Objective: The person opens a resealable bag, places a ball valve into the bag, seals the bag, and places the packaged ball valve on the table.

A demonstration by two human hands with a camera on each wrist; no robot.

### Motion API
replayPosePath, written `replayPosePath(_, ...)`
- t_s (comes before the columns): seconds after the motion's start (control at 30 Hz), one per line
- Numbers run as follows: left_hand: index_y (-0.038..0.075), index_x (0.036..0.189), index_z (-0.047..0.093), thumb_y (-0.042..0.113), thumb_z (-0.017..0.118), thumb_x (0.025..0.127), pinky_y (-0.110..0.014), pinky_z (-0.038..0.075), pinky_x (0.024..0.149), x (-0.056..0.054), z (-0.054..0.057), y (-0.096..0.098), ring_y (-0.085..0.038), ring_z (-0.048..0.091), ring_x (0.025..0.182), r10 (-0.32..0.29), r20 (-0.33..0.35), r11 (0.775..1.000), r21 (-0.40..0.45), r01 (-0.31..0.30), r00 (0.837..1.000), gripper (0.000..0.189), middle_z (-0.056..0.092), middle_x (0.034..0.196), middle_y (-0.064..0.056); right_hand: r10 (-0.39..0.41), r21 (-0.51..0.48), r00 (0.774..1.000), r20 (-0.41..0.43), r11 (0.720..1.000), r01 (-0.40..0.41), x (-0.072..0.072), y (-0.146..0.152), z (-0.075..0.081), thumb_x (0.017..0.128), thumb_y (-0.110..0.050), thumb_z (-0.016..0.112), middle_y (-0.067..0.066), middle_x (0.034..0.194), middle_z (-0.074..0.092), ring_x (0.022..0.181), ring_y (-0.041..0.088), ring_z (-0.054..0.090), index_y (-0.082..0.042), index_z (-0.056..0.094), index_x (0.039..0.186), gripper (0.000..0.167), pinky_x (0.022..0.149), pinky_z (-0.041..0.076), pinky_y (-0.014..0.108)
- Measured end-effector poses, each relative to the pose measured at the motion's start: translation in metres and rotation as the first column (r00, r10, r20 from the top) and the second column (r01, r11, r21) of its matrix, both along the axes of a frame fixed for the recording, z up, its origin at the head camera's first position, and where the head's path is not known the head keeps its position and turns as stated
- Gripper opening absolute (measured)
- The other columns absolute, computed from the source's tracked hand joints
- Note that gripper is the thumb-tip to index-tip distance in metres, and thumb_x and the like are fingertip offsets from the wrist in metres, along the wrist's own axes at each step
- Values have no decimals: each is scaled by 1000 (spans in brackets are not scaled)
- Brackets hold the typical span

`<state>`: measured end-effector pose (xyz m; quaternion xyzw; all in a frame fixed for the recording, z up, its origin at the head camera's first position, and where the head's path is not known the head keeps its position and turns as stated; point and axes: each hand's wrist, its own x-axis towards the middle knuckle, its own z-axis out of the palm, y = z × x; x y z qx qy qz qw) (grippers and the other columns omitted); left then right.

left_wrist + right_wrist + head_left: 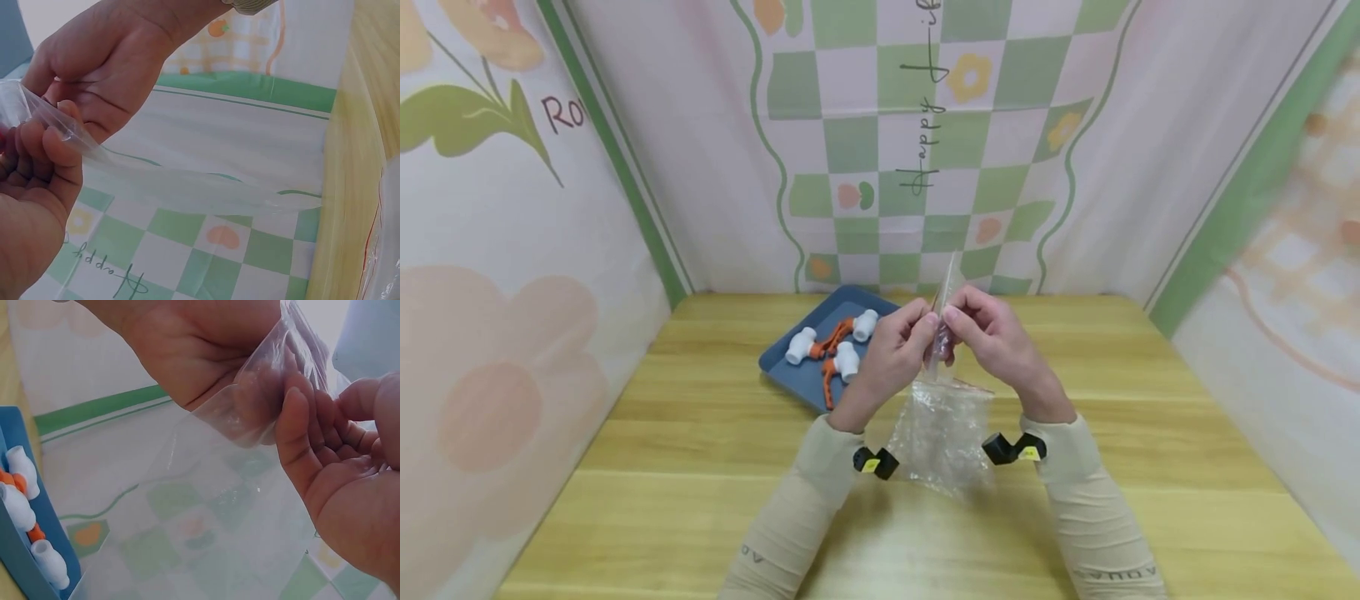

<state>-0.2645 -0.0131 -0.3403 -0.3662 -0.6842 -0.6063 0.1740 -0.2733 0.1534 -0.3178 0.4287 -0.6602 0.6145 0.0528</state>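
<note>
Both hands are raised in front of me over the table, fingertips meeting at a clear plastic zip bag. My left hand pinches one side of the bag's upper part between thumb and fingers, and my right hand pinches the other side close by. The film of the bag hangs down from the fingers in the left wrist view. Seen from the right wrist, the thin bag spreads across the left hand's fingers. Below the hands lie more clear zip bags with a red line along the top.
A blue tray sits at the back left, partly behind the left hand. In it lie several white valves with orange handles. The wooden table meets a printed cloth wall at the back and side walls.
</note>
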Motion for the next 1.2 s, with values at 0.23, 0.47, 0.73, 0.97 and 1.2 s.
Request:
replayPosePath(0.23, 0, 80, 50, 8, 41, 105, -25, 46, 52, 0, 0, 1, -13, 54, 55, 11, -13, 1000, 23, -11, 1000, 27, 58, 66, -16, -30, -7, 1000, -6, 1000, 30, 1, -2, 0, 100, 4, 43, 0, 72, 61, 54, 15, 59, 9, 50, 88, 15, 46, 50, 30)
replayPosePath(0.47, 0, 80, 50, 8, 41, 105, -25, 46, 51, 3, -2, 4, -11, 54, 54, 28, 12, 999, 44, -28, 1000, 27, 58, 66, -17, -11, -10, 1000, -19, 1000, 11, 0, -3, -1, 99, 5, 42, 0, 71, 61, 53, 16, 59, 9, 49, 86, 15, 44, 49, 30)
replayPosePath(0.73, -4, 77, 46, 1, 40, 103, -23, 45, 51, 3, -3, 5, -10, 52, 55, 45, 0, 995, 90, -45, 999, 27, 53, 64, -21, -8, -2, 1000, -23, 1000, 8, 2, -2, 0, 101, -3, 45, 2, 71, 58, 58, 13, 59, 7, 48, 85, 20, 47, 52, 31)
replayPosePath(0.97, 2, 77, 48, 4, 42, 103, -23, 40, 47, 1, -4, 5, -7, 45, 50, 59, -50, 998, 31, -58, 997, 27, 48, 58, -12, -26, 4, 1000, -9, 1000, 26, 0, 3, -1, 101, -2, 44, 2, 70, 60, 56, 15, 60, 6, 48, 83, 20, 47, 52, 32)
replayPosePath(1.2, 7, 74, 48, 6, 49, 101, -21, 36, 44, -5, -1, -2, -5, 39, 44, 96, -163, 984, -133, -118, 982, 27, 45, 54, -4, -73, 68, 997, -17, 995, 74, -2, 12, 1, 98, 4, 46, 10, 67, 61, 55, 20, 60, 4, 52, 76, 23, 50, 53, 32)
